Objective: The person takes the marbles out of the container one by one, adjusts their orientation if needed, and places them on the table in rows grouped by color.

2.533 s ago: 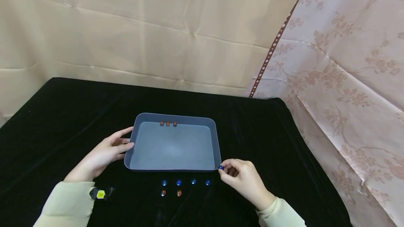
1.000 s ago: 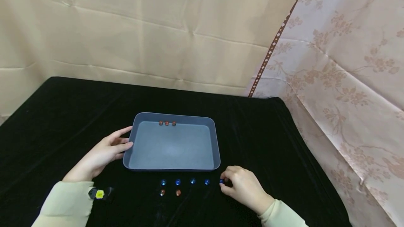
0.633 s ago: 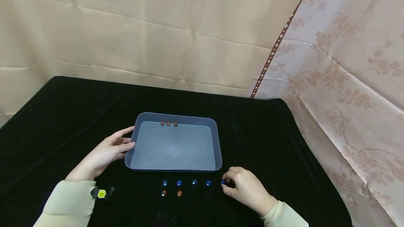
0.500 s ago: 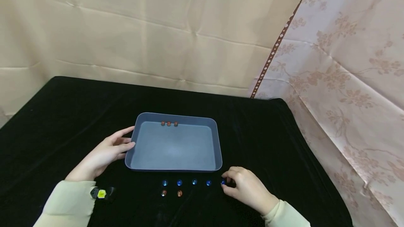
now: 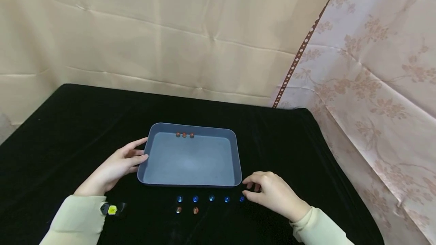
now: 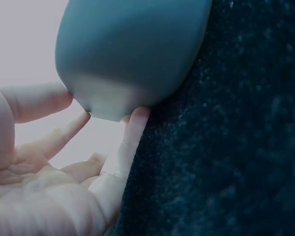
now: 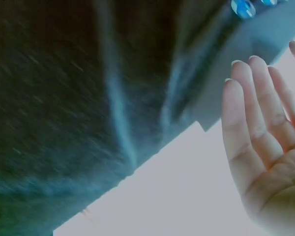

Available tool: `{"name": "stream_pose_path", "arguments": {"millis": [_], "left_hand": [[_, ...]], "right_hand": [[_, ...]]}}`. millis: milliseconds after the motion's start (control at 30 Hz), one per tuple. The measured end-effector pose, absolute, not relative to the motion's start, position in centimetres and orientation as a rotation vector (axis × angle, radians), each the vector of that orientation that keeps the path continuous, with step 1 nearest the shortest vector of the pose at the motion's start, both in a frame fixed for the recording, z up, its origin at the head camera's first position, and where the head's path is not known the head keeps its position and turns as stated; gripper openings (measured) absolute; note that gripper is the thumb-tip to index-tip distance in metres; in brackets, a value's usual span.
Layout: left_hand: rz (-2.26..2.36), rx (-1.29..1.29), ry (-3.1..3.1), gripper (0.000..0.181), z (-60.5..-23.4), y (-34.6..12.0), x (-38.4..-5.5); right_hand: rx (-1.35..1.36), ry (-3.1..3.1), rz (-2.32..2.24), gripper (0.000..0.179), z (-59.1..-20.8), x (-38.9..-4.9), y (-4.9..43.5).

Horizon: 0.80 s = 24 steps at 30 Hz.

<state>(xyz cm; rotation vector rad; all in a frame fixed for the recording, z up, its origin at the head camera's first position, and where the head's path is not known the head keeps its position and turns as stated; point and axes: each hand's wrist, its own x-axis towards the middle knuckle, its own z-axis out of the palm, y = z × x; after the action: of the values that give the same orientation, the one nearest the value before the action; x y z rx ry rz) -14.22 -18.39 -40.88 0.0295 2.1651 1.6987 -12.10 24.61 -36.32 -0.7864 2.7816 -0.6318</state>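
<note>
Marbles [image 5: 212, 198], glassy and round, dot velvety cloth [image 5: 282, 143] near a round-cornered tray [image 5: 190, 162].

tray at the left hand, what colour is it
The tray is plain blue-grey, shown best in the head view.

In the head view, a pale yellow-green left sleeve [image 5: 73, 222] is showing at eight o'clock, looking padded, with a crease line running across it. At its three o'clock, a small black wrist device [image 5: 104, 209] is bearing a bright yellow hexagonal patch [image 5: 112, 210] whose dark marking is staying too small to read. Between four and five o'clock, a matching right sleeve [image 5: 321, 228] is wrinkling near its cuff [image 5: 301, 224]. Both hands [image 5: 117, 165] are showing bare.
</note>
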Motion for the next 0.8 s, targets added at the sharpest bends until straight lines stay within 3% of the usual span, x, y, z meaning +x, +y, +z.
{"name": "stream_pose_path", "arguments": {"millis": [800], "left_hand": [[1.700, 0.041, 2.170, 0.068, -40.9, -18.4, -14.3]], "right_hand": [[-1.005, 2.864, -0.854, 0.019, -30.0, -16.1, 19.5]]}}
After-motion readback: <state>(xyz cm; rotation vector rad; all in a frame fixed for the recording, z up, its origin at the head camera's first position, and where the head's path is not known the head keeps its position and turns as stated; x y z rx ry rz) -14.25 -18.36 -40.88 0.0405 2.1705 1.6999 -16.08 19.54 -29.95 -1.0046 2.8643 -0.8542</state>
